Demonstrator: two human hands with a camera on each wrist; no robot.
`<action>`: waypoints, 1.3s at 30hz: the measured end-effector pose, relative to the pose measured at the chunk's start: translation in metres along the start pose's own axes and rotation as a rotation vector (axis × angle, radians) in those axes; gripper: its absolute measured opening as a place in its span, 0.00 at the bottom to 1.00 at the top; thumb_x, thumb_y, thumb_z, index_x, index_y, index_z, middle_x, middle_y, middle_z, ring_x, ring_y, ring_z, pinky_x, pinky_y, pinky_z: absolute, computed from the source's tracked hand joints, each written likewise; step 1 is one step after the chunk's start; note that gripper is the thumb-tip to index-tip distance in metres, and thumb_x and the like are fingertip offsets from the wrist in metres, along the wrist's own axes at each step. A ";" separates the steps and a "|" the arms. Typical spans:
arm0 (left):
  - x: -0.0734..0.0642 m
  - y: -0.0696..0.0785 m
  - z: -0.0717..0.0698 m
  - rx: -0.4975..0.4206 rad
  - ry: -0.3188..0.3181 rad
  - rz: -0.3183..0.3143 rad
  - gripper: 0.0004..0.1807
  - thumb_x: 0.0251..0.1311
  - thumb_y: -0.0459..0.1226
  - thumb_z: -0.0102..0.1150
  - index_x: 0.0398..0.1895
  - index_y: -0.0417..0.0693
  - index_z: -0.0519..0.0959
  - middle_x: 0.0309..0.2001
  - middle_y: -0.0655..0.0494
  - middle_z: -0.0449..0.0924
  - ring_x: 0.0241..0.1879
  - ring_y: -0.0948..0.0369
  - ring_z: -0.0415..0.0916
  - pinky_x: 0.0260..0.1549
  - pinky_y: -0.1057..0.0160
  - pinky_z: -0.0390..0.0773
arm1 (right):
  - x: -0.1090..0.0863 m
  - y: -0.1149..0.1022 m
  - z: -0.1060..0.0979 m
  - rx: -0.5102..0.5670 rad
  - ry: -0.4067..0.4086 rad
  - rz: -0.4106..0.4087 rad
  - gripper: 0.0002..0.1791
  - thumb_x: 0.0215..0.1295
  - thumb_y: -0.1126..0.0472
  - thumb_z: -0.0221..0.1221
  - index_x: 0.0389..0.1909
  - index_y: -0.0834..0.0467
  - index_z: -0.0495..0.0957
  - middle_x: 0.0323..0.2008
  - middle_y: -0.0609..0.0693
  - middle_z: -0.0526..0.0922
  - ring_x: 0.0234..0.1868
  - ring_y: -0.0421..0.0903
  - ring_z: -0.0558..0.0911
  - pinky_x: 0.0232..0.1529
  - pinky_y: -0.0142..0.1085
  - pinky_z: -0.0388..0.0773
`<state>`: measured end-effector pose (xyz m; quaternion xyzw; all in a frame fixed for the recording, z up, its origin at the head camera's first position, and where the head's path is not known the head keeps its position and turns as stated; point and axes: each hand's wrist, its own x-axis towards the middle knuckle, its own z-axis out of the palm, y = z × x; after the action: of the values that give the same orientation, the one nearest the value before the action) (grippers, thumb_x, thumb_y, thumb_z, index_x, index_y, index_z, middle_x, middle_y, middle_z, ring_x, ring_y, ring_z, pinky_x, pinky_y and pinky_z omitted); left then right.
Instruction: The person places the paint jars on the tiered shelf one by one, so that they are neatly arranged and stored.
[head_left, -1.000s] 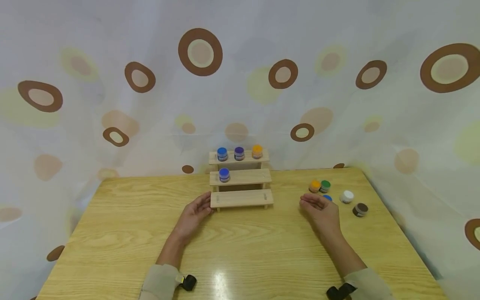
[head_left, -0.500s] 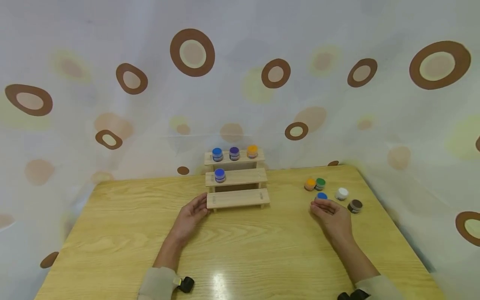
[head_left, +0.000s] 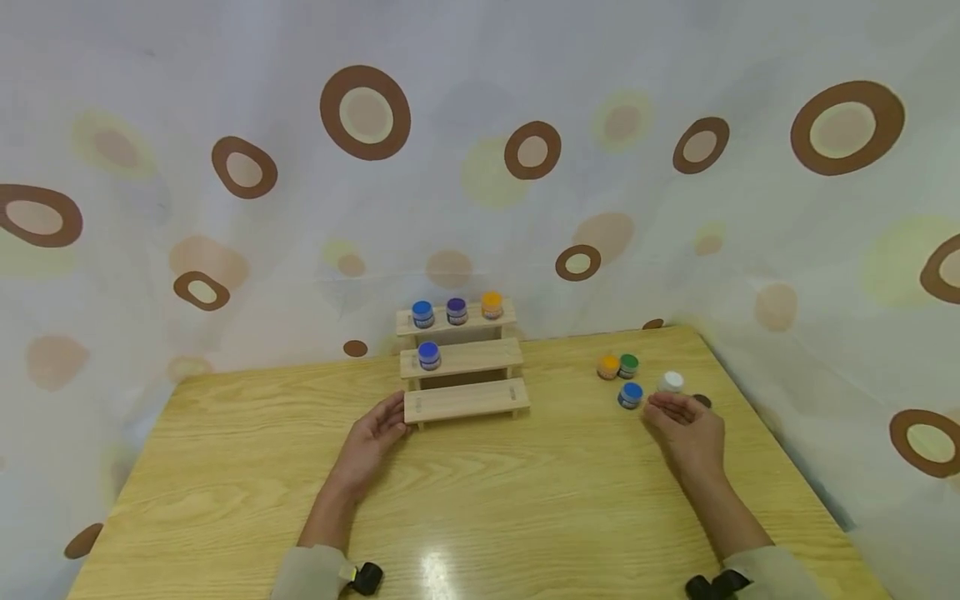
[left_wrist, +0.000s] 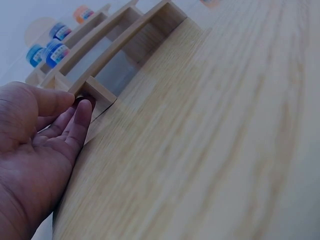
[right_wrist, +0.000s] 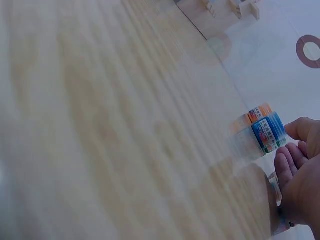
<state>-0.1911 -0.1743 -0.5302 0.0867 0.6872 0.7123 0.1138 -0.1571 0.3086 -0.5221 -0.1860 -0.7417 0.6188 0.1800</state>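
A three-tier wooden stand (head_left: 465,403) stands at the back of the table. My left hand (head_left: 369,443) holds the left end of its lowest tier; in the left wrist view, fingertips (left_wrist: 65,102) meet the plank's end. Blue (head_left: 423,314), purple (head_left: 457,311) and orange (head_left: 492,305) paint jars line the top tier; a violet-blue jar (head_left: 428,355) sits on the middle one. My right hand (head_left: 690,433) holds nothing, its fingers loosely bent. It is beside a blue-lidded jar (head_left: 631,395), in front of a white-lidded jar (head_left: 671,382), and partly hides a dark-lidded jar (head_left: 702,401).
Orange-lidded (head_left: 608,367) and green-lidded (head_left: 628,365) jars stand together behind the blue-lidded one. A wood-grain table (head_left: 510,508) runs back to a curtain (head_left: 480,217) patterned with brown rings.
My right hand has moved right, from in front of the blue-lidded jar toward the white and dark ones, uncovering the blue one. My left hand stays on the stand. The head view has shifted slightly.
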 end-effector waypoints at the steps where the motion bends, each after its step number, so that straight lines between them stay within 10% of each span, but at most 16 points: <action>1: -0.001 0.000 0.000 0.000 -0.002 -0.001 0.32 0.79 0.23 0.46 0.82 0.33 0.55 0.78 0.34 0.61 0.75 0.42 0.64 0.64 0.67 0.78 | 0.002 0.001 0.000 0.021 -0.003 0.001 0.21 0.64 0.70 0.73 0.56 0.72 0.81 0.40 0.42 0.90 0.40 0.31 0.86 0.45 0.21 0.84; 12: 0.001 -0.002 -0.002 -0.022 -0.004 -0.008 0.32 0.79 0.24 0.47 0.83 0.34 0.55 0.79 0.35 0.60 0.76 0.42 0.63 0.66 0.65 0.78 | 0.016 0.008 0.004 -0.097 -0.184 -0.116 0.28 0.69 0.67 0.70 0.67 0.70 0.76 0.64 0.68 0.79 0.49 0.28 0.82 0.52 0.19 0.80; 39: 0.001 -0.003 -0.004 -0.019 0.002 -0.008 0.32 0.79 0.24 0.46 0.83 0.35 0.55 0.79 0.34 0.60 0.76 0.42 0.64 0.66 0.67 0.77 | 0.009 -0.007 0.049 -0.104 -0.382 -0.210 0.28 0.69 0.58 0.72 0.65 0.66 0.79 0.66 0.62 0.80 0.57 0.38 0.83 0.55 0.22 0.81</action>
<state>-0.1933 -0.1774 -0.5338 0.0819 0.6810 0.7183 0.1168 -0.1891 0.2705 -0.5233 0.0037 -0.8086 0.5815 0.0898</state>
